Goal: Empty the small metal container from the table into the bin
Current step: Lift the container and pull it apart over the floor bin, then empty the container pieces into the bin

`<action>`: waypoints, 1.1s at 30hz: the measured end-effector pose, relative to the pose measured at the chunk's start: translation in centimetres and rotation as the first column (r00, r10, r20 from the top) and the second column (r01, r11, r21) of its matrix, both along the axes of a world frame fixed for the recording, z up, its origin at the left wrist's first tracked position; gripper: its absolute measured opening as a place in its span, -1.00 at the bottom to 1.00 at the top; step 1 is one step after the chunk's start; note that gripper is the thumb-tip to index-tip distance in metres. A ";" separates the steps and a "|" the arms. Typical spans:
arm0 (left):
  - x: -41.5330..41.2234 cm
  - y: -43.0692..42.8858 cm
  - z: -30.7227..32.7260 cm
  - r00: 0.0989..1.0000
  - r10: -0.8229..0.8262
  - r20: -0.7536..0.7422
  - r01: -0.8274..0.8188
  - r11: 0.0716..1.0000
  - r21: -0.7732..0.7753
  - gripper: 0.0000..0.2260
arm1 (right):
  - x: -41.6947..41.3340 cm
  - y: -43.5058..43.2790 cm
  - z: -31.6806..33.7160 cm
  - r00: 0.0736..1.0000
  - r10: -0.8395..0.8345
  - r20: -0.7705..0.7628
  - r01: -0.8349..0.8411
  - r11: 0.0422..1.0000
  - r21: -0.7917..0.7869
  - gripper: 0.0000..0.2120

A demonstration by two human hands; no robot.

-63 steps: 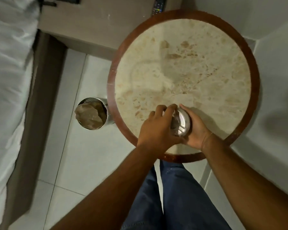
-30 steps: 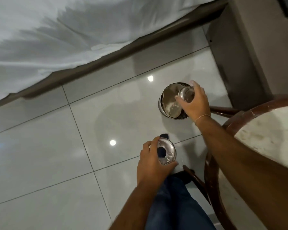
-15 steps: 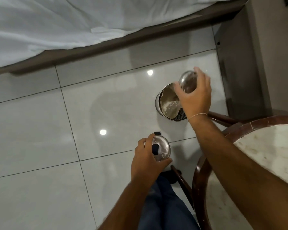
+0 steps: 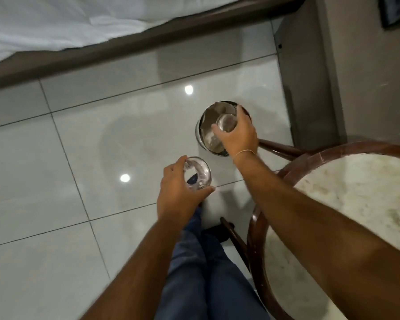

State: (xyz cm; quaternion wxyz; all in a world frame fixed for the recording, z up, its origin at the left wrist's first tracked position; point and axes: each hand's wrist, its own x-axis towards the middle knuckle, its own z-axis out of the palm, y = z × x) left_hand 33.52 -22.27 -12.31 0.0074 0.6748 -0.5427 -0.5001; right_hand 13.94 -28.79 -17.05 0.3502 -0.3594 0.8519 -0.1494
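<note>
Since half a second ago I see the right hand (image 4: 238, 135) has dropped lower over the bin (image 4: 204, 122), so the small metal container (image 4: 226, 122) it carries now sits inside the outline of the bin's mouth instead of above its far rim, and the left hand (image 4: 178, 192) has drifted slightly leftward with the lid (image 4: 198, 173). In the head view, the only one I have, the right fingers are curled around the container's wall, thumb on the near-left side and the others wrapped over the far-right side, holding it tipped with its opening turned toward me and the bin below. I cannot tell whether anything remains in it. A thin bracelet (image 4: 244, 153) circles that wrist. The bin stands on the pale tiled floor (image 4: 56, 181), directly beneath those fingers, with brownish liner or waste inside. The left fingers are spread around the round shiny lid, thumb at its lower right edge, fingertips at its upper left, holding it flat above the floor, well apart from the bin. Behind the right forearm lies the round table (image 4: 356, 192) with its dark wooden rim.
</note>
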 end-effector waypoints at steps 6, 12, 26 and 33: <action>0.5 0.0 -0.4 0.998 0.055 -0.039 -0.057 0.996 -0.075 -0.05 | -0.9 -2.7 1.0 0.948 -0.041 -0.316 -0.146 0.826 -0.545 -0.21; 0.5 0.0 -0.1 0.997 0.045 -0.065 -0.052 0.992 -0.118 -0.06 | 0.6 0.9 -3.3 0.976 -0.137 0.172 0.136 0.991 0.016 -0.04; -7.9 -2.4 6.4 0.864 -0.402 -0.304 0.351 0.913 -0.208 -0.05 | -4.1 13.2 6.1 -0.048 -0.445 0.894 0.710 0.614 0.344 -0.25; -16.0 2.4 7.9 0.627 -0.710 -0.321 0.689 0.698 -0.197 -0.05 | -6.6 22.0 9.0 -0.138 -0.474 0.870 0.824 0.432 0.366 -0.23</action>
